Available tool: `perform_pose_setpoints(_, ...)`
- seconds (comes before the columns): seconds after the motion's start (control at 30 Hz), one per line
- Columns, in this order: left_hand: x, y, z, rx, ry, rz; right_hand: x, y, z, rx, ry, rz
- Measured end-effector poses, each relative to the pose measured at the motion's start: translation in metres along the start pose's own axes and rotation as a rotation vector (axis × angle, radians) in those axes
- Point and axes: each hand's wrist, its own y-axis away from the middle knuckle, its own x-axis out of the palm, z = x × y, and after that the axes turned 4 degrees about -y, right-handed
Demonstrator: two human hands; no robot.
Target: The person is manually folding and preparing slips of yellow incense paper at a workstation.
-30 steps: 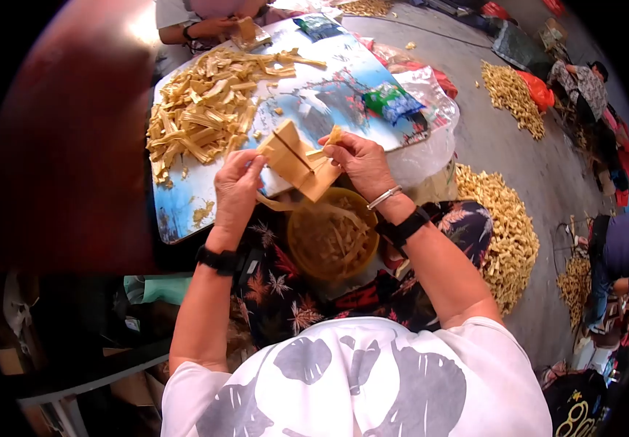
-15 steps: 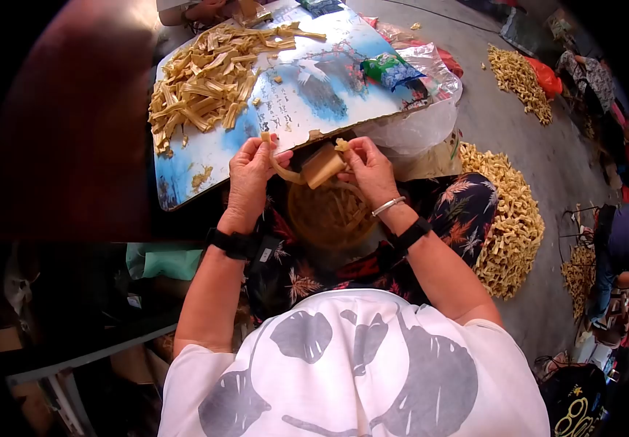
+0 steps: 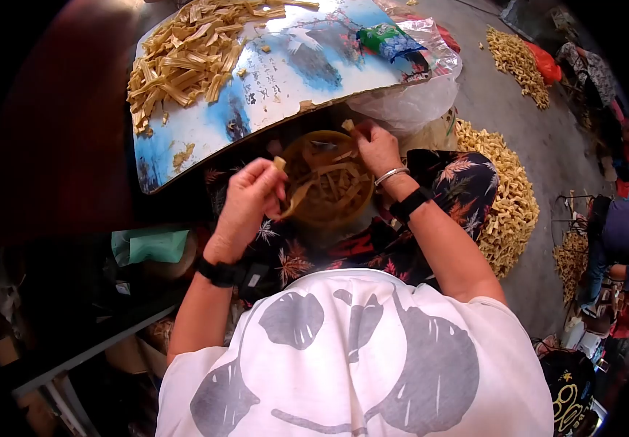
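Observation:
My left hand (image 3: 249,193) is closed on a thin tan strip (image 3: 298,198), whose tail curves down toward the bowl. A short end of it pokes up past the thumb. To the right, my right hand (image 3: 379,149) pinches a small tan piece (image 3: 348,125) between thumb and fingertips. Between and below the hands, a round yellowish bowl (image 3: 368,202) sits by my lap with several tan strips (image 3: 336,182) inside. My left hand is slightly blurred.
A painted board (image 3: 278,76) lies ahead, bearing a heap of tan strips (image 3: 183,54) and a green-blue packet (image 3: 389,42). A clear plastic bag (image 3: 416,95) hangs at its right edge. Piles of small knotted pieces (image 3: 508,211) cover the floor at right; another person (image 3: 617,233) is farther right.
A wide folded tan piece hung between my hands before; now the hands are apart. My left hand has dropped toward me with its strip, while the right has shifted slightly away and right.

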Motion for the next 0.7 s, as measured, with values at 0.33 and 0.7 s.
perform_pose_setpoints(0.33,-0.024,0.050,0.050,-0.321,0.408,0.354,0.058,-0.023,-0.053,-0.078,0.278,0.155)
perform_pose_setpoints(0.7,-0.032,0.039,0.063,-0.297,0.515,0.425,0.076,-0.001,-0.069,-0.307,0.787,0.793)
